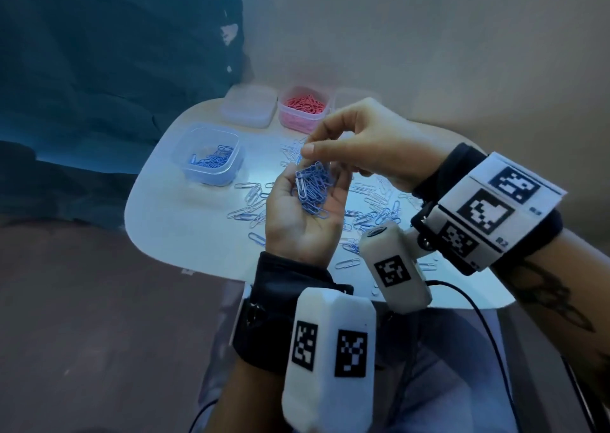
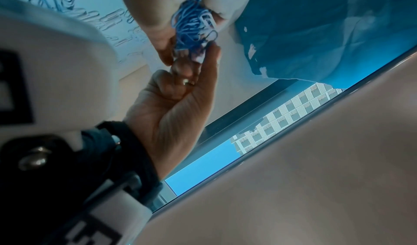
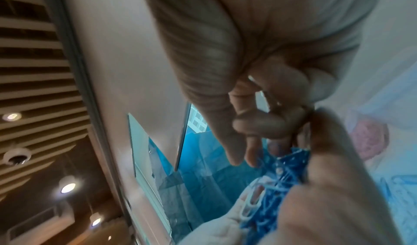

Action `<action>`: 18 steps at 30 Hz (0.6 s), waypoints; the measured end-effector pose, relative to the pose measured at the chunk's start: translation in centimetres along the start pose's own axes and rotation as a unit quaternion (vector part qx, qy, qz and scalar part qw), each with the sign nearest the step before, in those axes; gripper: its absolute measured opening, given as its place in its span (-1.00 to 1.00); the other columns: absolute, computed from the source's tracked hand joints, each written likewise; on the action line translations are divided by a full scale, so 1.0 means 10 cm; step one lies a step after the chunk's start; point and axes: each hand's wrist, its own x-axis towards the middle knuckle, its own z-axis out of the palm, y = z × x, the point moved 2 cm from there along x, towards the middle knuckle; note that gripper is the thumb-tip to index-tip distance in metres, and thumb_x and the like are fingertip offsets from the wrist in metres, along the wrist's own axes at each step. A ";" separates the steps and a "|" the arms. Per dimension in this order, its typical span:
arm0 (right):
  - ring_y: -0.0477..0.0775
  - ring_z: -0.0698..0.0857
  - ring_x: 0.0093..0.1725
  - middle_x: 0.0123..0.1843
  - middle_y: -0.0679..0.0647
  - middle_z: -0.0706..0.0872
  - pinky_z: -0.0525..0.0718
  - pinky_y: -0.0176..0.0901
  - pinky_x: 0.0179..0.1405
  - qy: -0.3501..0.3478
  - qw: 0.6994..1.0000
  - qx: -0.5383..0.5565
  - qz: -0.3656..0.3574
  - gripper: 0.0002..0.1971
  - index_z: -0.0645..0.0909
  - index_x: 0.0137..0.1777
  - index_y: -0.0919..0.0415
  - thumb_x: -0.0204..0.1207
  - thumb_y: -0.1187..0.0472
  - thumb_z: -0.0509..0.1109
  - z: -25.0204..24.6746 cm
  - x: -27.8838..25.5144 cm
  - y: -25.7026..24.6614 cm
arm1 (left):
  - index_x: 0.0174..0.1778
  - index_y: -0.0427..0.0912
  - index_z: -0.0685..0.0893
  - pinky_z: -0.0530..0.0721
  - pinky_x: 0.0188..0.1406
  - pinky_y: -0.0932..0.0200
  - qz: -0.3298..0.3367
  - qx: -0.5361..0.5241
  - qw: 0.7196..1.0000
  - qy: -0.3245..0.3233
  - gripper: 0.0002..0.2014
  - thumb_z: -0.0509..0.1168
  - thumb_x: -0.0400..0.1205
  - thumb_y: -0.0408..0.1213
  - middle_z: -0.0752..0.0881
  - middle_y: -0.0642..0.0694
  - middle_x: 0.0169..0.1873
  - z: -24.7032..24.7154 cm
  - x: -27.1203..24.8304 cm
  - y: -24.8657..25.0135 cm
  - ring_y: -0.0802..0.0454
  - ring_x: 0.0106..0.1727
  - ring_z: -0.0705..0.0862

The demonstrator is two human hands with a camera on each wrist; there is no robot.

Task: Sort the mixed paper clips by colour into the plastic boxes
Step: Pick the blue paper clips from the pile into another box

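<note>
Left hand (image 1: 302,215) lies cupped palm-up, holding blue paper clips (image 1: 312,190); right hand (image 1: 359,142) pinches at them from above.

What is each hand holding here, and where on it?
The left hand cups a pile of blue paper clips in its upturned palm. The right hand has its fingertips at the pile's top; whether it pinches a clip cannot be told.
</note>
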 end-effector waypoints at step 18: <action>-0.28 0.44 -0.67 -0.49 -0.02 0.50 0.31 -0.57 -0.68 -0.074 0.995 -0.063 0.001 -0.82 0.56 -0.32 0.20 0.41 0.42 0.46 0.00 -0.02 -0.02 | 0.04 -0.58 0.60 0.67 0.00 -0.11 -0.047 -0.025 0.999 -0.005 -0.62 -0.02 0.70 -0.33 0.69 -0.42 -0.08 -0.01 -0.05 0.01 -0.20 0.03 0.64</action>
